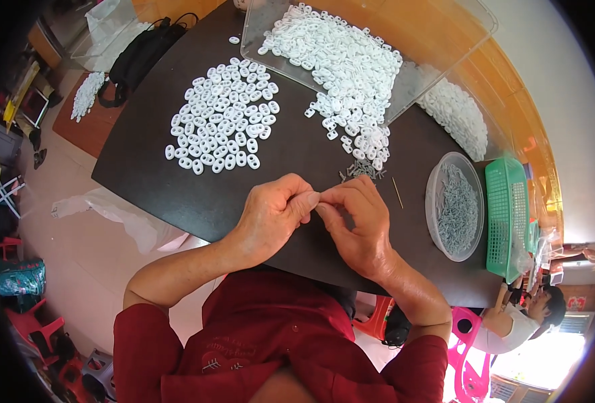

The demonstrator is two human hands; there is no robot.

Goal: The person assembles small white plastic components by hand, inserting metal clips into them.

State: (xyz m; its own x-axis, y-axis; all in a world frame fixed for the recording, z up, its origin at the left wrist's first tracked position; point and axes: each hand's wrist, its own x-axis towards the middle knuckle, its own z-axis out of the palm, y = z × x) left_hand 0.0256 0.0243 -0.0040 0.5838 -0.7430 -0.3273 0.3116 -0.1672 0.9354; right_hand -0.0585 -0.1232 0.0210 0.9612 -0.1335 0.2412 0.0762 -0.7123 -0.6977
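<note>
My left hand (pixel 275 213) and my right hand (pixel 359 225) meet over the near part of the dark table, thumbs and fingertips pinched together. Whatever sits between the fingertips is too small and covered to make out. Just beyond my right hand lies a little heap of short grey pins (pixel 364 168). White plastic pieces (pixel 371 144) with holes trail down to that heap from a large pile (pixel 337 57) in a tipped clear bin (pixel 439 79). Farther left, many white oval two-holed pieces (pixel 223 121) are spread on the table.
A thin wooden stick (pixel 397 193) lies right of my right hand. Beyond it stand a round clear tub (pixel 460 256) of grey pins and a green plastic basket (pixel 495 232). A black bag (pixel 143 57) is at far left. Another person (pixel 512 326) sits at lower right.
</note>
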